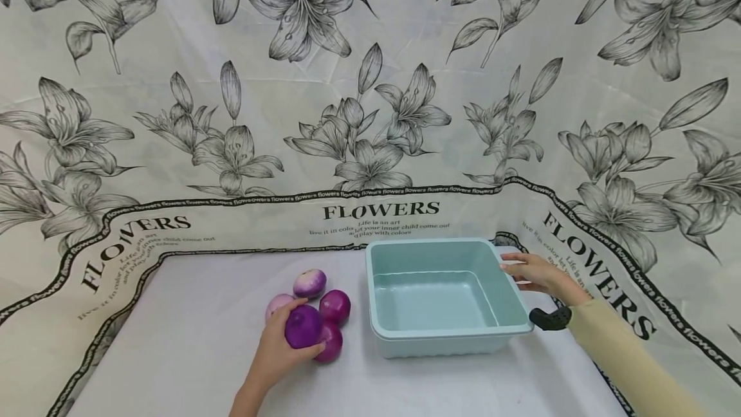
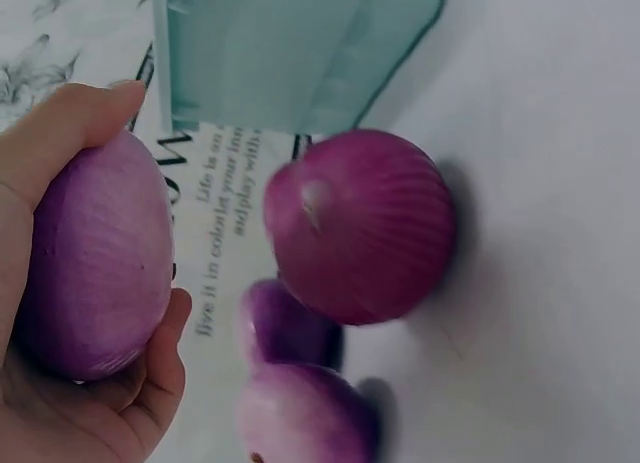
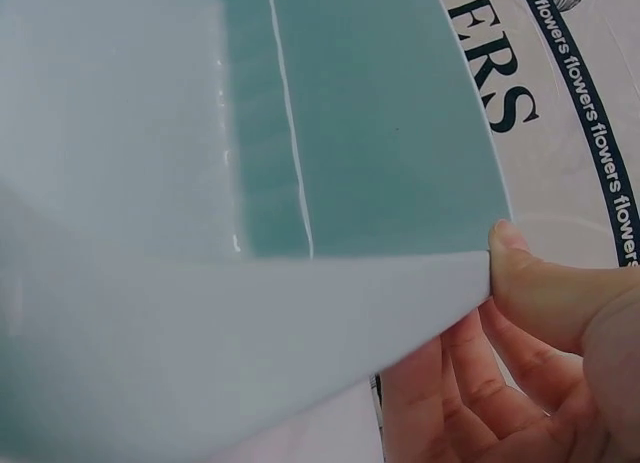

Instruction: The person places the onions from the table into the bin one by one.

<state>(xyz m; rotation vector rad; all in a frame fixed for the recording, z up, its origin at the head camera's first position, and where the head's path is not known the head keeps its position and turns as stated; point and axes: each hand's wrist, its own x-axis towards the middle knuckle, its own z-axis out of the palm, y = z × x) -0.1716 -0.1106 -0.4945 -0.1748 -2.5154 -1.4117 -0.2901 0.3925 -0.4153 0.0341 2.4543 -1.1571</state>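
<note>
My left hand (image 1: 276, 340) grips a purple onion (image 1: 303, 327), thumb on one side and fingers on the other. In the left wrist view this held onion (image 2: 100, 258) appears raised, apart from the others. Around it on the table lie a red onion (image 1: 335, 307), another red onion (image 1: 330, 343) partly covered by the hand, a white-and-purple onion (image 1: 309, 283) and a pale onion (image 1: 279, 305) half hidden by the fingers. My right hand (image 1: 535, 273) pinches the right rim of a light blue plastic basin (image 1: 440, 333), thumb above and fingers curled below (image 3: 490, 373).
The basin stands upright on the white-covered table (image 1: 191, 340), right of the onions, with nothing inside. Behind and at both sides hangs a flower-printed cloth (image 1: 370, 147) with lettering. A black strap (image 1: 550, 318) circles the right wrist.
</note>
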